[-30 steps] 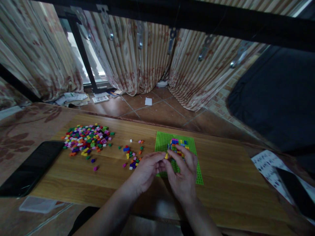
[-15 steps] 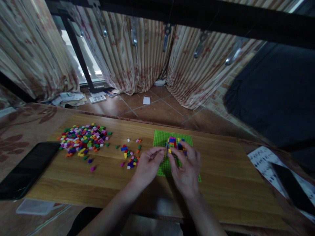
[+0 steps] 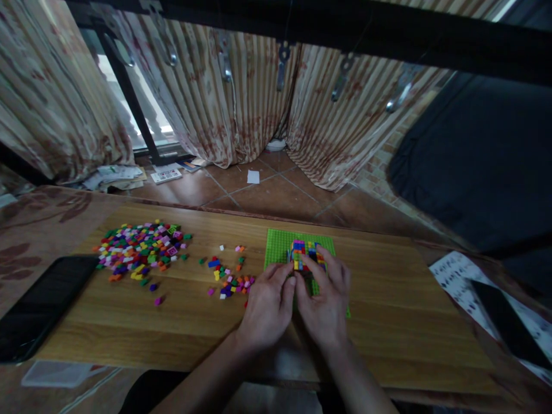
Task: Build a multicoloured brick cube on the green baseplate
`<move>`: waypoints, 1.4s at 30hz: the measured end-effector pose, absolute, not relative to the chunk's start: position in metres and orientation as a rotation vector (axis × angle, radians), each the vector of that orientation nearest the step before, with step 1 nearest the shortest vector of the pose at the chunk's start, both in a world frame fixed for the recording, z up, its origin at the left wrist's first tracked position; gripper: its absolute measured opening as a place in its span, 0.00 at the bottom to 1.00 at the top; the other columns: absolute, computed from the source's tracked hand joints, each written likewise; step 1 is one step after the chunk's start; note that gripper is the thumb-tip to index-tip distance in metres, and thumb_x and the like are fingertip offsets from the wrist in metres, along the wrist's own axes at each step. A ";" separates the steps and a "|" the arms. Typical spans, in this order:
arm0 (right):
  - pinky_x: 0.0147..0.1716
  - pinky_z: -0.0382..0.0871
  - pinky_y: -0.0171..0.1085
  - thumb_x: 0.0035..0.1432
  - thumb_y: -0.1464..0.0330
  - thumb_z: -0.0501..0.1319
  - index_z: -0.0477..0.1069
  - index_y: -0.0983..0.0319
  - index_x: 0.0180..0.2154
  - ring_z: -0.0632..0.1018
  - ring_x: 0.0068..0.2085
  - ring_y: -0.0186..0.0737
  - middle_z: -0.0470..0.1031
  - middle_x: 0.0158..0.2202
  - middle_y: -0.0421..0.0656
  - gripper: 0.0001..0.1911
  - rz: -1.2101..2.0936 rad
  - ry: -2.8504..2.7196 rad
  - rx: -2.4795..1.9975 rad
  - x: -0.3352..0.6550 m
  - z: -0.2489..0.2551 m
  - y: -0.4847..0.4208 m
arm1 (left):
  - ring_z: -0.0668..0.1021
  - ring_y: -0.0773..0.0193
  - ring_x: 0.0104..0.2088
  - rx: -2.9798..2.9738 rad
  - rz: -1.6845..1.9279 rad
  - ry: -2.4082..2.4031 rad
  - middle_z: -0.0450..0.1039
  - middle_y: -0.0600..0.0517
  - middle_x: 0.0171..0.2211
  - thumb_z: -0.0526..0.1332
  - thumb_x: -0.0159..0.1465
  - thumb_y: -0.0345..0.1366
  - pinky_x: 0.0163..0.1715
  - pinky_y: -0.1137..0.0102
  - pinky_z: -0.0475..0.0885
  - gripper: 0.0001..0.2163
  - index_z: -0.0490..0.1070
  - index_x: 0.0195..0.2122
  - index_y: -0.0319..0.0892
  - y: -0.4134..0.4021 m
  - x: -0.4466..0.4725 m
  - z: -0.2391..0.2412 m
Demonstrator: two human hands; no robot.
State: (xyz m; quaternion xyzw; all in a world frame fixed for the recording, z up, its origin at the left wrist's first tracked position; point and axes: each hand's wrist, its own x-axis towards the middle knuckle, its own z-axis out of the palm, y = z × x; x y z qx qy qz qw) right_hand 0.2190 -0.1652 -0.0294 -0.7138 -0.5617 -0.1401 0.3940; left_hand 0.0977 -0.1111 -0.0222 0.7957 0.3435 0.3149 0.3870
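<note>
A small model of coloured toy building bricks (image 3: 302,248), in blue, red, yellow and other colours, is on the green studded baseplate (image 3: 276,238). At its front left corner, my left hand (image 3: 268,299) is closed, with thumb and fingertips against the model. From the right, my right hand (image 3: 326,290) reaches round the same model, its fingers bent over the top and right side and its thumb at the front. The fingertips of both hands nearly meet at the front edge. The hands cover the model's front and right parts, so any single brick between the fingers is hidden.
Left of the baseplate lies a small scatter of loose bricks (image 3: 233,282), and further left a large pile (image 3: 140,247). A black phone (image 3: 47,307) rests at the wooden table's (image 3: 388,287) left end. A printed sheet (image 3: 457,276) with another dark device (image 3: 504,313) lies right.
My left hand has moved right and slightly down, from the model's left side to its front left corner. My right hand stays round the model. The whole view has shifted slightly.
</note>
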 end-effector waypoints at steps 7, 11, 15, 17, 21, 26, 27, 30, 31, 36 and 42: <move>0.58 0.63 0.54 0.64 0.61 0.58 0.71 0.60 0.52 0.69 0.59 0.49 0.69 0.57 0.52 0.17 -0.157 -1.175 -1.815 0.221 -0.031 -0.156 | 0.77 0.56 0.48 2.225 0.827 0.908 0.73 0.42 0.50 0.49 0.69 0.33 0.50 0.59 0.76 0.17 0.68 0.56 0.39 -0.115 0.100 -0.028; 0.60 0.61 0.55 0.61 0.61 0.60 0.70 0.60 0.53 0.67 0.60 0.50 0.67 0.59 0.52 0.20 -0.070 -1.085 -1.819 0.219 -0.035 -0.149 | 0.77 0.54 0.50 2.275 0.797 0.923 0.73 0.40 0.51 0.48 0.69 0.32 0.51 0.57 0.76 0.18 0.66 0.57 0.37 -0.116 0.100 -0.032; 0.60 0.61 0.54 0.60 0.62 0.61 0.70 0.58 0.52 0.67 0.60 0.49 0.66 0.59 0.50 0.19 0.027 -1.001 -1.767 0.217 -0.036 -0.146 | 0.77 0.53 0.51 2.292 0.800 0.926 0.72 0.39 0.53 0.49 0.68 0.31 0.51 0.57 0.76 0.19 0.65 0.59 0.36 -0.117 0.101 -0.035; 0.60 0.61 0.54 0.59 0.62 0.62 0.71 0.57 0.52 0.68 0.60 0.49 0.65 0.59 0.49 0.19 0.060 -0.970 -1.738 0.217 -0.036 -0.145 | 0.77 0.54 0.51 2.296 0.811 0.930 0.72 0.39 0.53 0.49 0.68 0.31 0.52 0.58 0.75 0.19 0.64 0.59 0.37 -0.118 0.102 -0.037; 0.60 0.62 0.53 0.57 0.64 0.62 0.71 0.57 0.51 0.68 0.60 0.49 0.65 0.59 0.49 0.19 0.103 -0.929 -1.706 0.215 -0.036 -0.144 | 0.76 0.53 0.52 2.308 0.806 0.929 0.71 0.39 0.52 0.49 0.66 0.29 0.53 0.59 0.75 0.21 0.63 0.60 0.37 -0.119 0.102 -0.041; 0.58 0.63 0.50 0.54 0.66 0.64 0.72 0.59 0.51 0.69 0.59 0.47 0.67 0.57 0.50 0.21 0.167 -0.836 -1.680 0.217 -0.036 -0.138 | 0.77 0.54 0.51 2.270 0.761 0.925 0.71 0.40 0.53 0.50 0.64 0.27 0.53 0.59 0.75 0.24 0.62 0.61 0.39 -0.119 0.102 -0.043; 0.57 0.64 0.50 0.53 0.65 0.64 0.72 0.59 0.51 0.71 0.57 0.47 0.68 0.56 0.49 0.22 0.206 -0.803 -1.672 0.218 -0.036 -0.136 | 0.77 0.55 0.51 2.254 0.755 0.930 0.71 0.41 0.53 0.49 0.64 0.27 0.52 0.60 0.75 0.23 0.62 0.61 0.40 -0.119 0.102 -0.043; 0.51 0.69 0.47 0.50 0.64 0.66 0.71 0.59 0.53 0.75 0.50 0.46 0.74 0.50 0.47 0.27 0.369 -0.715 -1.630 0.221 -0.036 -0.132 | 0.77 0.56 0.50 2.220 0.752 0.936 0.71 0.40 0.52 0.49 0.66 0.28 0.51 0.61 0.75 0.21 0.63 0.61 0.39 -0.119 0.101 -0.043; 0.49 0.71 0.46 0.49 0.64 0.67 0.71 0.58 0.54 0.76 0.48 0.45 0.76 0.49 0.46 0.29 0.411 -0.693 -1.615 0.221 -0.036 -0.131 | 0.77 0.56 0.50 2.217 0.756 0.934 0.71 0.40 0.52 0.49 0.66 0.29 0.51 0.61 0.75 0.21 0.63 0.60 0.39 -0.120 0.101 -0.043; 0.46 0.72 0.44 0.46 0.62 0.69 0.71 0.58 0.55 0.78 0.45 0.43 0.78 0.48 0.44 0.32 0.534 -0.564 -1.492 0.221 -0.034 -0.136 | 0.77 0.54 0.50 2.216 0.757 0.943 0.71 0.39 0.51 0.50 0.66 0.29 0.51 0.59 0.75 0.21 0.63 0.60 0.38 -0.120 0.101 -0.044; 0.47 0.70 0.42 0.47 0.57 0.69 0.76 0.61 0.45 0.78 0.48 0.43 0.79 0.48 0.46 0.24 0.411 -0.221 -1.315 0.243 -0.033 -0.139 | 0.77 0.54 0.47 2.220 0.799 1.045 0.73 0.41 0.47 0.54 0.65 0.30 0.47 0.58 0.75 0.18 0.66 0.56 0.38 -0.116 0.095 -0.039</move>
